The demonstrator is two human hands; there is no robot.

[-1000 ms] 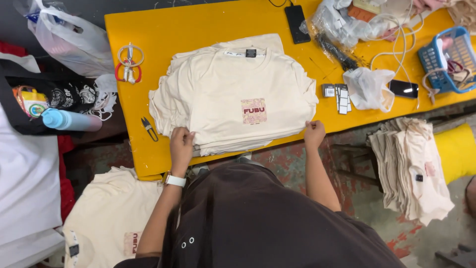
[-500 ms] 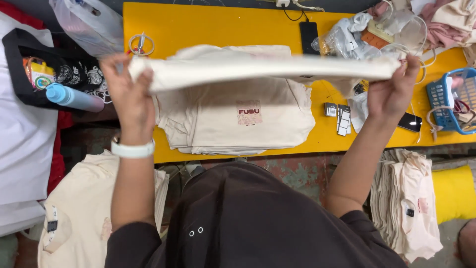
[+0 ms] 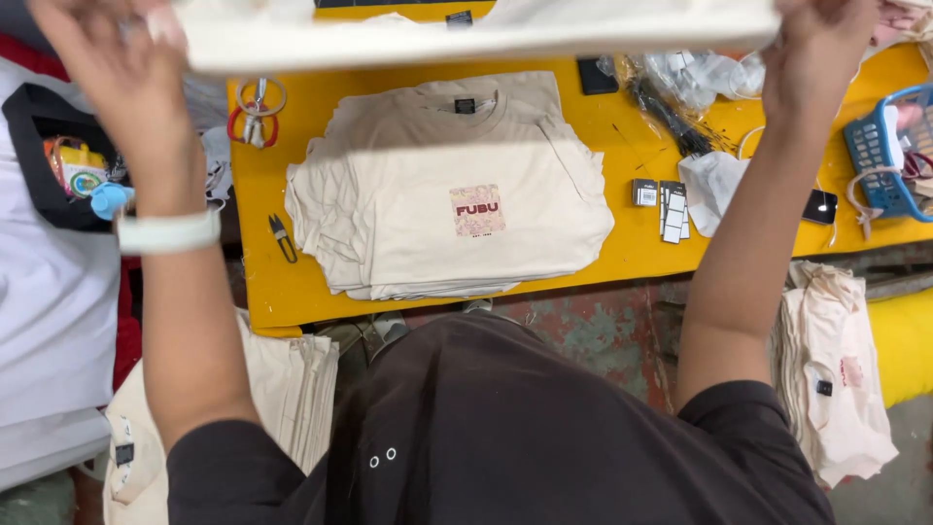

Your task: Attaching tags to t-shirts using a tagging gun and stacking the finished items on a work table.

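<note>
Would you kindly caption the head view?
Both hands, left and right, lift a cream shirt above a shirt stack.

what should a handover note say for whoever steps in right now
Left hand: raised, gripping the left end of a cream shirt held stretched above the table.
Right hand: raised, gripping the shirt's right end.
Stack of cream shirts lies flat mid-table, top one print side up.
Snips and scissors sit left of the stack; small tags to its right; blue basket at the far right.
More cream shirts hang on the left pile and right pile below the table.
Done: one shirt is off the stack and in the air.
Left: that shirt is not yet set down; the stack is untouched.
</note>
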